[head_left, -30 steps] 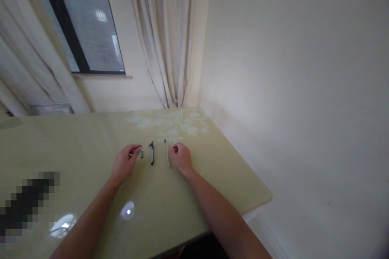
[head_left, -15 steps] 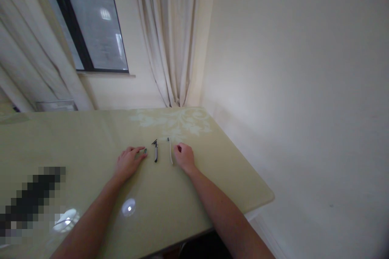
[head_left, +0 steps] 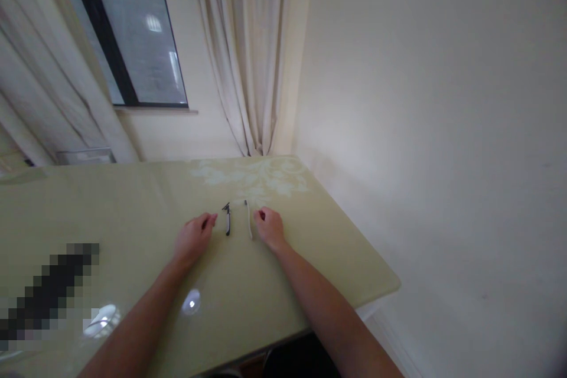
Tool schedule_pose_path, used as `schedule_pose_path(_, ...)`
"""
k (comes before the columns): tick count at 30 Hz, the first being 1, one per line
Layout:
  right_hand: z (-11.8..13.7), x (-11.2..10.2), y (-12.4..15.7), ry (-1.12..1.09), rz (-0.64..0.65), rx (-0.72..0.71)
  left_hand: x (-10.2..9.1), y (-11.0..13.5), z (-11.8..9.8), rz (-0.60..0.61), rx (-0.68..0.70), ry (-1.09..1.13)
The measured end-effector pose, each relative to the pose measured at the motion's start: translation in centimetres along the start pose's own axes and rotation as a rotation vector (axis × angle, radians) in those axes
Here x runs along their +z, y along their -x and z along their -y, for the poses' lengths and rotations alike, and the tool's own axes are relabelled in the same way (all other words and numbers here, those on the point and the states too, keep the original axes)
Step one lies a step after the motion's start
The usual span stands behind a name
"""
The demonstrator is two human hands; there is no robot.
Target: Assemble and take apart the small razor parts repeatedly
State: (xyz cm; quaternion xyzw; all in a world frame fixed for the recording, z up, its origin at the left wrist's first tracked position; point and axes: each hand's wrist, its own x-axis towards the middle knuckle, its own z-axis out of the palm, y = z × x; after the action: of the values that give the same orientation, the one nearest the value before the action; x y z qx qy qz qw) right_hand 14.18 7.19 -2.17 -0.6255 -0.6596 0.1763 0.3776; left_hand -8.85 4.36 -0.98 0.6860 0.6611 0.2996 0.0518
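Note:
My left hand rests on the table with its fingers curled closed, just left of a dark razor. Whatever lies inside those fingers is hidden. The razor lies with its head toward the far side and its handle toward me. To its right is a pale, slim toothbrush with a dark head at the far end. Beside the toothbrush, my right hand is closed in a fist on the tabletop, with nothing visible in it. Neither hand holds the razor or the toothbrush.
A dark blurred-out patch covers something at the left of the table. The table's right edge runs along a bare wall. Curtains and a window stand behind the far edge.
My left hand has closed from an open thumb-and-finger reach around a small dark item, which no longer shows. My right fist, the razor and the toothbrush have stayed put.

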Motion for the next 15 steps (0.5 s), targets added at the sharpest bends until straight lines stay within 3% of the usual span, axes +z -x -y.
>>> schedule_pose_path(9, 0.5, -0.3, 0.2, -0.007, 0.035, 0.009, 0.1, 1.1, -3.1, 0.256, -0.011, -0.236)
schedule_pose_path(15, 0.9, -0.3, 0.5, -0.027, 0.031, -0.002, 0.9, 1.8, -4.4, 0.232, 0.021, -0.324)
